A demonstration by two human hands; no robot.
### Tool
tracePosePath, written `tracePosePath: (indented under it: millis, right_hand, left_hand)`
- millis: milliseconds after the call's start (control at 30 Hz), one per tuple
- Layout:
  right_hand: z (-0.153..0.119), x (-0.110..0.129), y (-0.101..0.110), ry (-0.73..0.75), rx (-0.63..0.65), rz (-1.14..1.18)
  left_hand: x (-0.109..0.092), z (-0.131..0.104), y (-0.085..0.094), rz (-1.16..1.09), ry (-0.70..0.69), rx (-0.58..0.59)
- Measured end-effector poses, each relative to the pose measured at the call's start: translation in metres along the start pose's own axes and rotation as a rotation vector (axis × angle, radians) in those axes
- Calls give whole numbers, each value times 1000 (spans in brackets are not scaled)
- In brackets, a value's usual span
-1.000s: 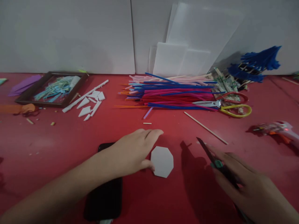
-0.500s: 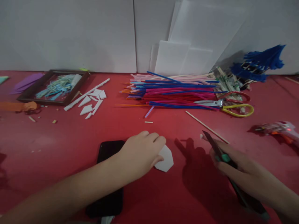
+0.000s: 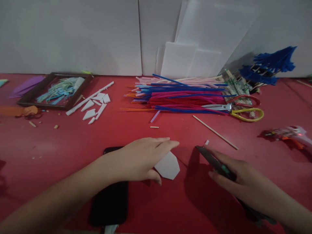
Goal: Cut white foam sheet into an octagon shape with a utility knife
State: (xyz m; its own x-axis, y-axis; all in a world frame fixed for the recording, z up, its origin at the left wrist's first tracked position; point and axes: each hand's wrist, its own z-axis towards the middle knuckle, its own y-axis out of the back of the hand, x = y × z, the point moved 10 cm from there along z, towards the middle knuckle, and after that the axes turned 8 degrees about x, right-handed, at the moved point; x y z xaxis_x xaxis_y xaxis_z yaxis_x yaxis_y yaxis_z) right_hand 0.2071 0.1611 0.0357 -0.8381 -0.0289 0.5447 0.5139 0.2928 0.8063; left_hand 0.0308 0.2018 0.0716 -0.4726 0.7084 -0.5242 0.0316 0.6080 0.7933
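A plain grey wall (image 3: pixel 73 39) stands behind a red tabletop (image 3: pixel 151 211). The flat, white, many-sided piece of card (image 3: pixel 170 167) lies between the two hands. The left hand (image 3: pixel 146 159) is partly over it, its fingers now stretched out and its thumb apart, where they were curled down half a second ago (I can't tell if it touches the card). That may mean its hold has got looser. The right hand (image 3: pixel 251 182) is wrapped around a dark knife with a green slider (image 3: pixel 211 157), and its tip has swung closer to the card. A tiny white chip (image 3: pixel 207 142) lies just beside that tip.
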Motion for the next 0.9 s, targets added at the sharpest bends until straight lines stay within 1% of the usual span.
tracePosePath:
  millis: [33, 100, 167, 200, 300, 367, 467, 533, 600, 667, 733, 833, 900]
  right_hand:
    - [1, -1, 0, -5, 12, 29]
    - [-1, -7, 1, -36, -12, 83]
    - [-4, -15, 2, -71, -66, 109]
    - [-6, -19, 1, -81, -72, 120]
    - [-11, -21, -6, -87, -59, 127]
    - [-15, -17, -2, -91, -113, 101]
    - [-20, -3, 2, -74, -190, 69]
    - [-22, 14, 0, -12, -204, 45]
    - [-24, 35, -4, 85, -213, 8]
    - [-25, 52, -6, 170, -232, -32]
    - [-26, 61, -8, 214, -245, -56]
    - [-27, 65, -8, 237, -280, -98]
    - [-29, 64, -8, 250, -301, -139]
  left_hand:
    - [0, -1, 0, -19, -9, 18]
    - [-2, -1, -1, -25, -46, 43]
    - [-5, 1, -5, 31, -101, 67]
    - [-6, 2, -8, 76, -132, 72]
    - [-9, 6, -12, 217, -198, 24]
    - [-8, 9, -12, 276, -165, -25]
    - [-3, 12, -11, 331, 17, -52]
    - [-2, 12, -13, 369, 134, -49]
    - [-7, 11, -17, 411, 185, -41]
    - [-13, 9, -23, 447, 190, -47]
    - [-20, 6, -27, 491, 181, -75]
    - [-29, 2, -27, 552, 157, -163]
    - [-37, 2, -27, 546, 98, -218]
